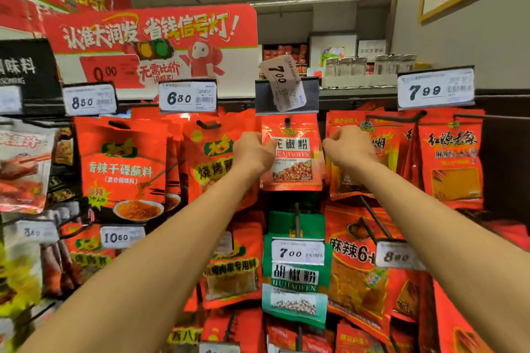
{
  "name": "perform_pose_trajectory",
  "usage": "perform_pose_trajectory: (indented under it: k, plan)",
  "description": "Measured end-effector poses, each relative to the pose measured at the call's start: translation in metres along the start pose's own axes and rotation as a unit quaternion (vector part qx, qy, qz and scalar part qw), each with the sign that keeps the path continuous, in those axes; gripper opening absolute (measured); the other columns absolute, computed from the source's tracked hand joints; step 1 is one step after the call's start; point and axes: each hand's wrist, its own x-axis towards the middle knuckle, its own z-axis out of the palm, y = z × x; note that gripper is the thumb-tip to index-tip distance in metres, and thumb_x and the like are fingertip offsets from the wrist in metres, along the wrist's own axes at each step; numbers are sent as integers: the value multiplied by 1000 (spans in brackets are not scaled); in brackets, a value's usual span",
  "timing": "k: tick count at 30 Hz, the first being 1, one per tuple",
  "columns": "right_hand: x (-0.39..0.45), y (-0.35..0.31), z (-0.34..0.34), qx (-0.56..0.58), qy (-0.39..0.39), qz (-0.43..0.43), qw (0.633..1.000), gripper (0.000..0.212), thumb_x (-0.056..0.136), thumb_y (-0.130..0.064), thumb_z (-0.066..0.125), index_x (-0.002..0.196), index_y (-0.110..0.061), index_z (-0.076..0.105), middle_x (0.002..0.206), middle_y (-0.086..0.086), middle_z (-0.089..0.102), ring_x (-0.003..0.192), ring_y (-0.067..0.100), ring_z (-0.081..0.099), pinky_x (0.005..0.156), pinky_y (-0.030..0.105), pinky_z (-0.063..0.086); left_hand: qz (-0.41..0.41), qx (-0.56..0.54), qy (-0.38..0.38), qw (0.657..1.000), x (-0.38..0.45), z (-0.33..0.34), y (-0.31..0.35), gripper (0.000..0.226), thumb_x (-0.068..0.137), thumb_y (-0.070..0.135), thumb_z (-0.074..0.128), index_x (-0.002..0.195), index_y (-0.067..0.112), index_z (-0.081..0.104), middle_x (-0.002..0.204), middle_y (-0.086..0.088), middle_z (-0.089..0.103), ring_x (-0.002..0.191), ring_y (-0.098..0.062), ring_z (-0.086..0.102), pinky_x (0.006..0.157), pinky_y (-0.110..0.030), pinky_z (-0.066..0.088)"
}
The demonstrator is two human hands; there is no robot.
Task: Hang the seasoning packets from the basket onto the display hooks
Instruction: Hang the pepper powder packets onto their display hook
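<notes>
Supermarket pegs packed with red seasoning bags fill the wall before you. Your left hand (253, 153) pinches the left edge of the red huajiao packet (292, 152), your right hand (348, 147) curls against its right edge. That packet hangs on its hook (287, 122), beneath a tilted 7.00 price tag (284, 83).

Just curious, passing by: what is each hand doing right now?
Left hand: grips the left edge of the red packet.
Right hand: fingers curled beside that packet; holding anything cannot be told.
</notes>
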Motion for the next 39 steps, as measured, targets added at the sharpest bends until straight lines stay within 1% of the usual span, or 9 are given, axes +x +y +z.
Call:
perform_pose_trajectory:
  k: [2,6,12,14,19,26,32,35,39]
  plan:
    - [-26,6,-16,128,0,41,991,17,87,-20,56,74,-18,67,63,2,69,55,22,68,53,29,51,16,-80,-32,996,-23,-16,-7,21,96,29,63,104,14,74,101,-2,75,89,-18,69,74,-29,51]
    - [-91,8,-46,310,-53,56,948,20,85,-6,50,70,-14,60,52,3,64,38,22,55,41,20,33,-28,-238,-119,963,-70,-55,-8,17,98,17,59,86,14,70,80,-8,77,56,-12,68,41,-16,41]
    - [-196,12,-63,400,-72,63,911,19,65,-17,43,49,-19,52,39,1,45,28,14,37,34,13,25,-73,-308,-200,927,-158,-73,-15,19,85,31,63,91,15,72,83,-10,78,65,-18,72,59,-26,58]
    - [-228,33,-52,414,-98,87,901,21,67,-14,42,50,-19,54,40,1,47,28,13,39,34,13,27,-97,-313,-218,919,-194,-67,-33,15,94,25,62,90,16,73,83,-10,77,64,-16,72,61,-26,57]
    - [-311,128,-1,331,-203,203,899,33,90,7,41,67,-10,57,47,4,58,31,18,49,35,17,34,-246,-297,-210,898,-290,-34,-102,21,103,13,52,92,10,69,75,-6,73,57,-12,66,57,-23,54]
    - [-441,261,66,226,-303,387,841,33,96,2,43,69,-9,59,45,4,58,32,15,49,36,18,34,-492,-229,-205,814,-429,33,-218,18,101,12,51,92,13,67,74,-4,68,55,-10,60,52,-21,48]
    - [-542,355,127,139,-348,486,790,28,88,-3,55,64,-15,63,57,12,64,43,23,57,41,24,43,-606,-129,-201,759,-521,79,-317,14,94,8,57,93,11,70,76,-6,70,52,-13,63,44,-18,48]
    - [-599,402,171,101,-361,533,758,19,82,-7,61,65,-15,65,65,14,64,58,29,59,55,32,50,-653,-100,-207,722,-563,105,-381,7,92,14,64,90,12,70,76,-5,71,62,-19,65,58,-24,52]
    - [-679,468,238,52,-382,564,730,15,90,-18,60,76,-17,64,57,-2,66,56,20,63,51,24,50,-681,-56,-248,687,-623,143,-475,2,91,11,64,90,12,66,77,-8,68,63,-19,63,59,-26,52]
